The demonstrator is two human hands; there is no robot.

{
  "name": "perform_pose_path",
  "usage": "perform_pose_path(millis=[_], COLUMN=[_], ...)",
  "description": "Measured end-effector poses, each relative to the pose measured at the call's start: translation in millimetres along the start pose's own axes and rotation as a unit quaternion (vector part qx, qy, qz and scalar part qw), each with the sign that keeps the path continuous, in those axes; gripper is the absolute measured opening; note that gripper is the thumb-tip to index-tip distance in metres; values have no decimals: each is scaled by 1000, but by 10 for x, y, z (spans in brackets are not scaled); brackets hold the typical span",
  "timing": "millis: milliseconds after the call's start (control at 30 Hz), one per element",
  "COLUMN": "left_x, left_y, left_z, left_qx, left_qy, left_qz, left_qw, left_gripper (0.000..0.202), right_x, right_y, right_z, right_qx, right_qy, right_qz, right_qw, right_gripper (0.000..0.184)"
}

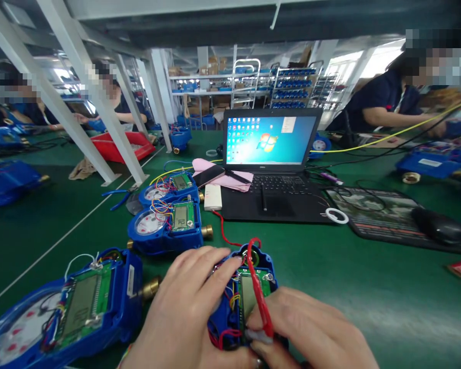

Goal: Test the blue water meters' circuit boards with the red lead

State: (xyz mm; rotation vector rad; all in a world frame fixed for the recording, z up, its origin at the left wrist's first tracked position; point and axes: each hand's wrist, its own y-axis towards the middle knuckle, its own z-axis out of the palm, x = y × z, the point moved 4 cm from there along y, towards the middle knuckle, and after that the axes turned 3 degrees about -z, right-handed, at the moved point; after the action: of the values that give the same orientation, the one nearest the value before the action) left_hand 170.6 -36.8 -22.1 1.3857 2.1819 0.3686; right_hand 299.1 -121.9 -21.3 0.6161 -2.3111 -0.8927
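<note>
1. The left hand (188, 312) wraps the near side of an open blue plastic meter (246, 292) on the green mat (349, 287), fingers curled over its rim, gripping it
2. The right hand (311, 328) pinches a glossy red wire (259, 297) against the meter's lower edge, thumb and forefinger closed on it
3. Inside the meter sits a green circuit board with a grey rectangular display and thin red, yellow and blue leads; any writing there is too small to read
4. Left of it lies a larger meter (61, 312) with a round white dial, red markings and a brass fitting
5. Two more meters (167, 220) sit behind, just beside a white box (212, 197)
6. A black laptop (271, 169) stands open, its screen showing a Windows logo and rows of icons
7. A black mouse (440, 225) rests on a printed pad (384, 215)
</note>
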Motion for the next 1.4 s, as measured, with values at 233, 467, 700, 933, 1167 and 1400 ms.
perform_pose_path(millis=[233, 467, 700, 933, 1167, 1400], left_x=[11, -59, -62, -42, -49, -39], left_y=[-35, 45, 26, 22, 15, 19], left_z=[45, -60, -56, -47, -25, -24], left_qx=[4, 36, 36, 56, 62, 58], left_qy=[-11, 10, 20, -15, -17, -16], left_qz=[-14, -13, -9, -28, -23, -19], left_qw=[1000, 999, 999, 998, 998, 998], left_gripper=[79, 74, 76, 70, 68, 72], right_x=[-30, -11, -4, 36, 50, 57], right_y=[-12, -5, -20, -29, -12, 8], right_z=[11, -8, 5, -39, -55, -46], right_qx=[13, 11, -22, -23, -2, -7], right_qy=[8, 25, -3, 24, 33, 26], right_qz=[-5, 1, -5, 27, 48, 47], right_qw=[1000, 1000, 1000, 999, 998, 999], right_gripper=[14, 11, 15, 7, 7, 8])
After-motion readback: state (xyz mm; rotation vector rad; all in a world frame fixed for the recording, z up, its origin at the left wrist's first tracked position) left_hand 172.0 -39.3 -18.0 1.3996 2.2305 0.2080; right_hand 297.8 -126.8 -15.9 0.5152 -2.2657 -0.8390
